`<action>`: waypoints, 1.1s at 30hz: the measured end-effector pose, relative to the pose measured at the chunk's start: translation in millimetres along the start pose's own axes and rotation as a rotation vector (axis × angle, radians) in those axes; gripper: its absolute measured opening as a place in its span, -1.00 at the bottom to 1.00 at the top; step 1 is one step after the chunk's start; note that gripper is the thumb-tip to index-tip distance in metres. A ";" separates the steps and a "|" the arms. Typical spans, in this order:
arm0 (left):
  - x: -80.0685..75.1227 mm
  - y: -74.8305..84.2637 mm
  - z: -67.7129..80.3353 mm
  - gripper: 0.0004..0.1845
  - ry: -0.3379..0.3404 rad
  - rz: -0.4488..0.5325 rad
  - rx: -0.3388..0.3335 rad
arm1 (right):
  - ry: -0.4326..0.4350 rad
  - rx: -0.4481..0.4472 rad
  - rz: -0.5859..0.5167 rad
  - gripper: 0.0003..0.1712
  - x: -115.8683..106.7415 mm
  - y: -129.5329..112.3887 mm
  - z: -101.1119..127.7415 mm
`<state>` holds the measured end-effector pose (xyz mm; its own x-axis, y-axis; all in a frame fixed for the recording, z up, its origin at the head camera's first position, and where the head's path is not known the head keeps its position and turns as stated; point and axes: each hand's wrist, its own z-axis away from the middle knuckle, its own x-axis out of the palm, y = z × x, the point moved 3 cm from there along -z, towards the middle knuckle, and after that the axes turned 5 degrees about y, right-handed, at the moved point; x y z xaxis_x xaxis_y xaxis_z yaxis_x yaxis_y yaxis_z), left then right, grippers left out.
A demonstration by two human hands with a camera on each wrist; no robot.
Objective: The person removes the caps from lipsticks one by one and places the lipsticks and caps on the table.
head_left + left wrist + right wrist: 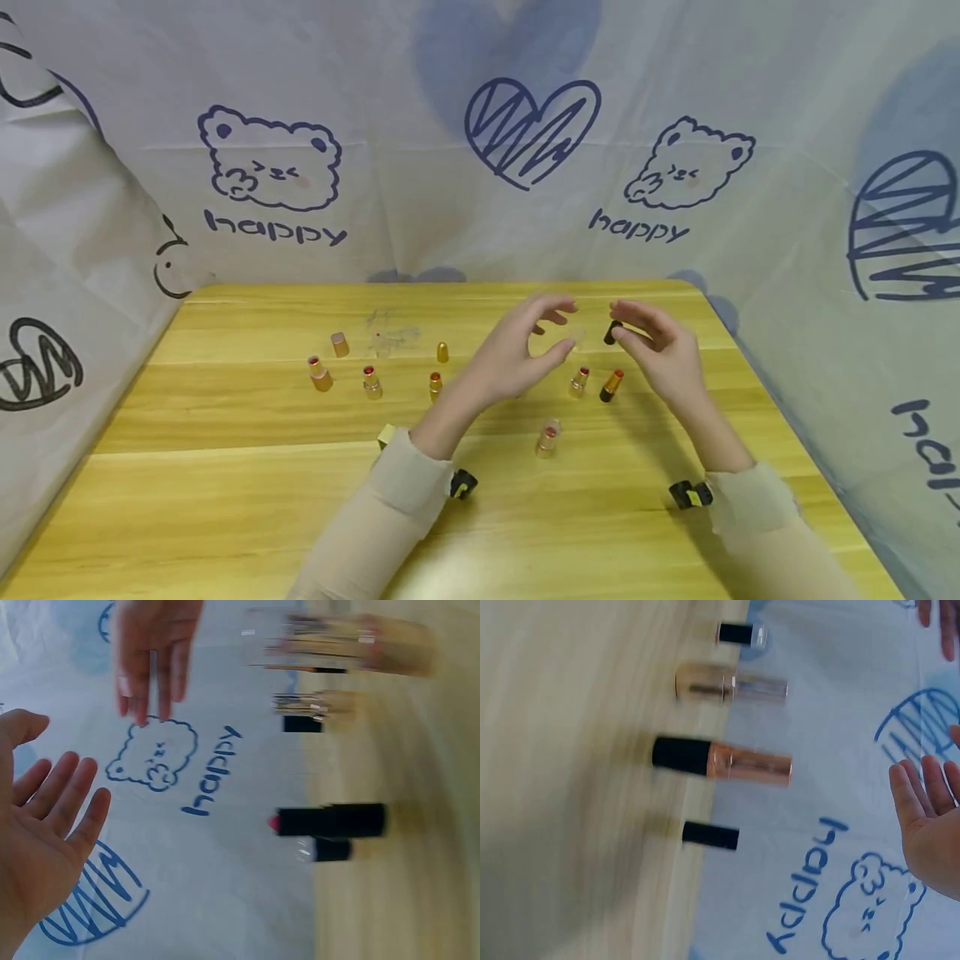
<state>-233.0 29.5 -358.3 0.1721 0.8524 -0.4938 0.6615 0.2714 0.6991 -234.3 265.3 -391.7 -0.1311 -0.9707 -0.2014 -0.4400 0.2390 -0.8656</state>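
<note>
My left hand (517, 350) hovers above the table with its fingers loosely bent and nothing in them. To its right is my right hand (667, 354), also raised and holding nothing; its fingers look relaxed in the right wrist view. A black cap (610, 335) stands just behind the right fingertips, apart from them as the right wrist view shows. Nearest to that hand is a lipstick (612, 386) with a black base and gold tube. Between the hands stand a gold lipstick (578, 383) and, closer to me, a pinkish lipstick (547, 440), both uncapped.
Left of my left forearm stand a pink-based lipstick (319, 377), a silvery lipstick (372, 383) and a gold lipstick (435, 387). Behind them are a pink cap (340, 344) and a gold cap (442, 352). A printed cloth (420, 192) hangs behind the wooden table (225, 500).
</note>
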 end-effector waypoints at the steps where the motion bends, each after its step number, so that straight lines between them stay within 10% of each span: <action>1: -0.3 -1.9 5.1 -0.46 0.013 0.015 -0.002 | -0.003 -0.006 -0.011 -0.57 2.1 -1.9 4.6; 23: -6.6 -35.0 68.9 -0.21 -0.203 0.054 -0.279 | -0.563 0.051 0.026 -0.53 55.2 9.0 75.4; 33: -1.9 -41.6 74.7 -0.20 -0.332 0.028 -0.337 | -0.635 0.100 0.120 -0.62 63.2 16.8 77.4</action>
<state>-206.3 -16.9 -425.0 0.4467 0.6875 -0.5725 0.3888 0.4272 0.8163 -181.3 206.1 -454.4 0.3895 -0.7710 -0.5039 -0.3658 0.3727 -0.8528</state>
